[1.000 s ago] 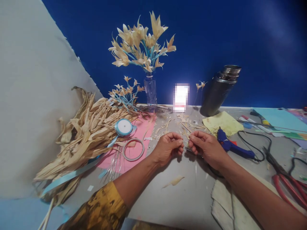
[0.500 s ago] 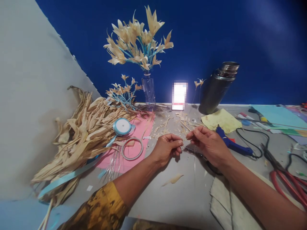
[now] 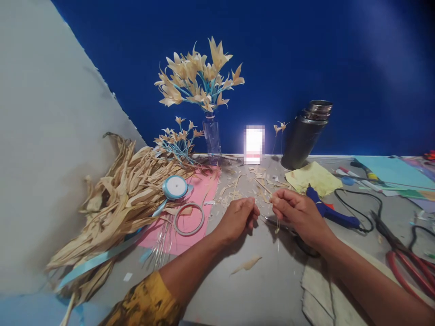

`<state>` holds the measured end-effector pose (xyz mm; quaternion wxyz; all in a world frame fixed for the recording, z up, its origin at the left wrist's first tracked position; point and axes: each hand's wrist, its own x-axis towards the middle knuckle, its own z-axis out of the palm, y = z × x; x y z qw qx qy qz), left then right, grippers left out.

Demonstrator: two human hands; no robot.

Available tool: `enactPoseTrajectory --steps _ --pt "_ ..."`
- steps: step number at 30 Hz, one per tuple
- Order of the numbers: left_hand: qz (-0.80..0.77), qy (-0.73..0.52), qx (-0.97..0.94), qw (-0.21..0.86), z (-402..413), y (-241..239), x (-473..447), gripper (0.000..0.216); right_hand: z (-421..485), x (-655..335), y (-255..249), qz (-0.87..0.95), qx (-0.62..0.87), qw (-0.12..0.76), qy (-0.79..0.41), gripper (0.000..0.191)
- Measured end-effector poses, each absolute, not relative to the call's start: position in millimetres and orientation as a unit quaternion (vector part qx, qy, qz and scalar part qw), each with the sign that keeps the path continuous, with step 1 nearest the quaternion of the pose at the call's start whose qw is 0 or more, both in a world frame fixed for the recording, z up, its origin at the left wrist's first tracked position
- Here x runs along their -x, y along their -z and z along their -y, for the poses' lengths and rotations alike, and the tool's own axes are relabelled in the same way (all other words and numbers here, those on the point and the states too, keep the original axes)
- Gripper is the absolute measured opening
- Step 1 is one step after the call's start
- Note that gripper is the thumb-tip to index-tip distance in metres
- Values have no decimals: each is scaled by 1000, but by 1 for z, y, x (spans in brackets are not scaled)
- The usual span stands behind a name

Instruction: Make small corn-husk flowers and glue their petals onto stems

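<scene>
The left hand (image 3: 238, 216) rests on the grey table (image 3: 258, 285) with its fingers curled tight against the thumb; whether anything sits inside that grip I cannot tell; the right hand (image 3: 296, 213), just beside it but apart, pinches a thin pale wire (image 3: 277, 237) between thumb and forefinger, the other fingers loosely bent; the wire hangs straight down from the pinch toward the table, near dark metal scissors (image 3: 272, 221) lying partly under that hand; a blue hot-glue gun (image 3: 335, 216) lies just right of it; a heap of dried tan corn husks (image 3: 125, 194), a spool of light blue ribbon (image 3: 175, 187) and a pink paper sheet (image 3: 199, 203) lie to the left; a clear glass vase of husk flowers (image 3: 212, 138) stands behind.
</scene>
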<state>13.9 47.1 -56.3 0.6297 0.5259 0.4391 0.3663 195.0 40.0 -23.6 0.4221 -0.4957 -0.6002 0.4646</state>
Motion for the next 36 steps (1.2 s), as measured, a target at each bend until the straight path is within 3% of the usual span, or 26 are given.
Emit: enactPoseTrajectory --steps 4,10,20,23,30,34,36 --pt "-444 -378 -614 531 -45 46 -9 63 -35 -189 29 721 495 345 -340 23" --pt "-475 -388 -641 462 -44 46 -10 45 -39 -190 37 732 495 329 -333 8" --pt "-469 -424 -567 528 -50 46 -8 20 -47 -198 31 737 514 333 -286 13" --pt "-460 -435 -526 568 -52 43 -6 21 -49 -200 33 711 523 353 -312 14" --pt "-414 -470 -452 635 -47 45 -10 20 -46 -187 39 522 519 410 -538 27" --pt "-425 -471 -550 543 -39 45 -16 5 -43 -183 40 518 529 403 -537 28" --pt "-444 -474 -597 471 -36 46 -18 7 -42 -185 38 565 521 393 -505 22"
